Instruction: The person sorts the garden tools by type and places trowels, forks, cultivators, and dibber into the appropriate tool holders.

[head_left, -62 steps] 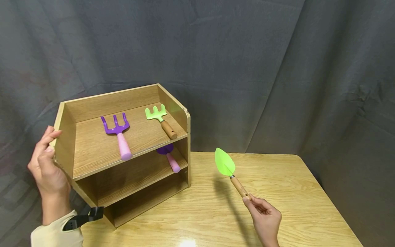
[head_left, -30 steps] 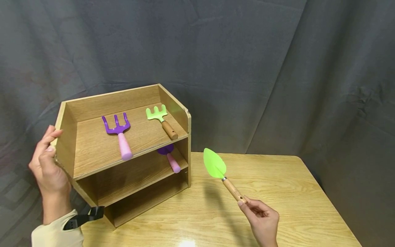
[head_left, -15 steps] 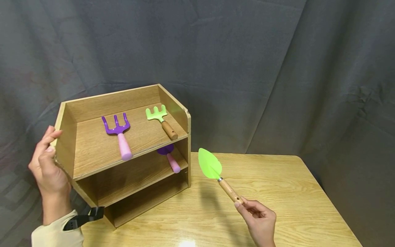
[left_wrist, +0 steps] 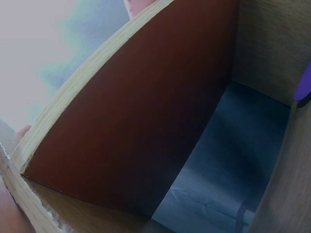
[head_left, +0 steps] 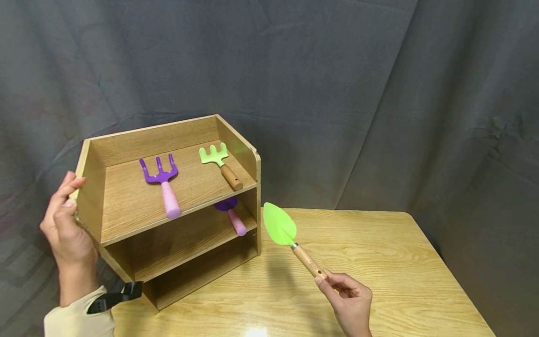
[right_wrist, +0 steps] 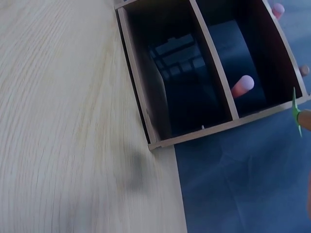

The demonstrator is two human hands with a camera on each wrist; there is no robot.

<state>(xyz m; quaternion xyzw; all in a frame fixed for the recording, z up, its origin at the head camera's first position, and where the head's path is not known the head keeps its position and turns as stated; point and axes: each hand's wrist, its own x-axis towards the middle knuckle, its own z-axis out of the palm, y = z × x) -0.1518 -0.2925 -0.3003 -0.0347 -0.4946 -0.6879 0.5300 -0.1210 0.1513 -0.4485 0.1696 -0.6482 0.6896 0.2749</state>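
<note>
My right hand (head_left: 350, 299) pinches the end of the wooden handle of a light green hand trowel (head_left: 280, 224), blade up and leaning left, beside the shelf's right side. In the right wrist view only a sliver of the trowel (right_wrist: 296, 112) shows at the edge. My left hand (head_left: 69, 229) grips the left side panel of a wooden shelf unit (head_left: 122, 206). On its top tier lie a purple hand fork (head_left: 161, 177) with a pink handle and a green hand rake (head_left: 215, 155) with a wooden handle. A purple trowel (head_left: 236, 222) with a pink handle lies on the middle tier.
The shelf stands on a light wooden table (head_left: 358, 243), whose right edge slopes toward the front. A dark grey curtain (head_left: 316, 103) hangs behind and at both sides. A black strap (head_left: 113, 299) circles my left wrist.
My right hand has carried the green trowel leftward, closer to the shelf's right side. The left hand, the shelf and the tools on it stay where they were.
</note>
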